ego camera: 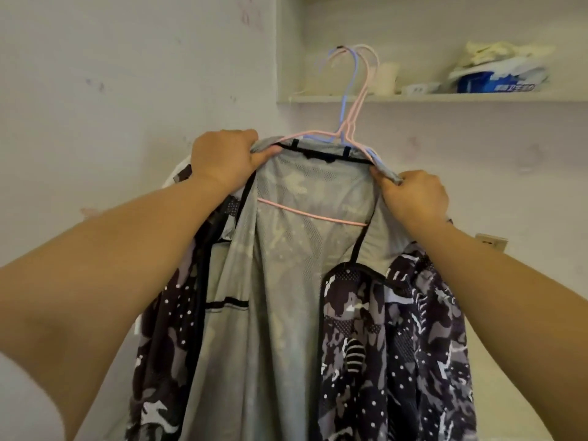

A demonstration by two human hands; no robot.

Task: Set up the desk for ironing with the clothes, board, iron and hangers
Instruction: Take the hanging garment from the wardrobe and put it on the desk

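The lower part of the camouflage jacket (366, 329) is cut off by the bottom edge of the frame. Much of the pink hanger (311, 214) is covered by the jacket's shoulders, and what the hanger hooks (353, 65) hang on cannot be made out. The fingertips of both hands are hidden in the collar. The print on the blue packet (496, 82), upper right on the shelf (413, 98), is too blurred to read.

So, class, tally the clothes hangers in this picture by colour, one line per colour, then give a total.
Pink hangers: 2
Blue hangers: 1
Total: 3
All three hooks bunch together above the camouflage jacket, gripped at its collar by the left hand and right hand.
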